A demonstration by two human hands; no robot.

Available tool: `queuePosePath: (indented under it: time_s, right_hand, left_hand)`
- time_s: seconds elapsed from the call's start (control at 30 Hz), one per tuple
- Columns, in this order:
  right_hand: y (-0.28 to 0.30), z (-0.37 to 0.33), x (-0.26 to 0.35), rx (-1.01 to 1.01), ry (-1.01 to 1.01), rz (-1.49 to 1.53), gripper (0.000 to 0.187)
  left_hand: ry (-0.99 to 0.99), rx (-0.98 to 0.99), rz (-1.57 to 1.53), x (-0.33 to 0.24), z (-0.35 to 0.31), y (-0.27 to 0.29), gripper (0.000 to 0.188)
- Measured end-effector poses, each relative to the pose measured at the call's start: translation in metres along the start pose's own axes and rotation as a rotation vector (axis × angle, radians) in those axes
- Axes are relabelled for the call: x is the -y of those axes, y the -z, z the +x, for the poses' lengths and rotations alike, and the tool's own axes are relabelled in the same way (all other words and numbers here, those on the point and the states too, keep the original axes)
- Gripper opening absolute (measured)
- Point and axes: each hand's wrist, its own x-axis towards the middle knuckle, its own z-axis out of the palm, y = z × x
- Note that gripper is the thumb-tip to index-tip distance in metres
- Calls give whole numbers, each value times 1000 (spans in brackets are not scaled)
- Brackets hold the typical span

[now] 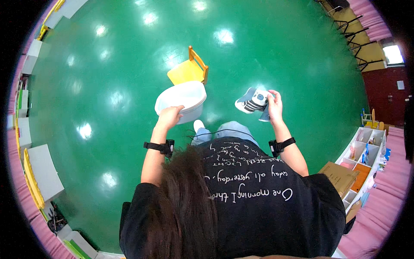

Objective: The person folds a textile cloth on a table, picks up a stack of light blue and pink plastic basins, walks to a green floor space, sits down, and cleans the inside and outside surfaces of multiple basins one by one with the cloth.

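Observation:
My left hand (170, 116) grips the near rim of a white plastic basin (181, 97), its fingers over the edge. The basin is held at waist height, tilted so that its pale inside shows; nothing is visible in it. Out to the right, my right hand (275, 105) pinches one end of a blue-and-white sneaker (252, 101) with dark and white bands across it. A blue part hangs below those fingers. The sneaker is off the floor and apart from the basin. Both wrists carry black straps with small devices.
Just beyond the basin stands a small yellow chair (187, 72) with a wooden back, on the shiny green floor (129, 56). White shelving (362, 146) and a cardboard box (340, 178) are at the right. Low white units (43, 172) line the left wall.

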Motion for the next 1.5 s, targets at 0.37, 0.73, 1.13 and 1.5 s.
queuePosePath:
  time_s: [0.37, 0.73, 1.13, 1.5]
  right_hand:
    - [100, -233, 56, 86, 100, -376, 34]
    - [-47, 359, 234, 762, -25, -1362, 30]
    - [-302, 1104, 144, 646, -233, -1364, 47]
    - [-366, 1313, -136, 372, -414, -1040, 50]
  left_hand:
    - [-74, 17, -58, -165, -250, 8, 31]
    - [251, -126, -329, -95, 205, 253, 33]
    - [350, 31, -382, 108, 950, 319, 28]
    - [297, 203, -350, 206, 1136, 92, 24]
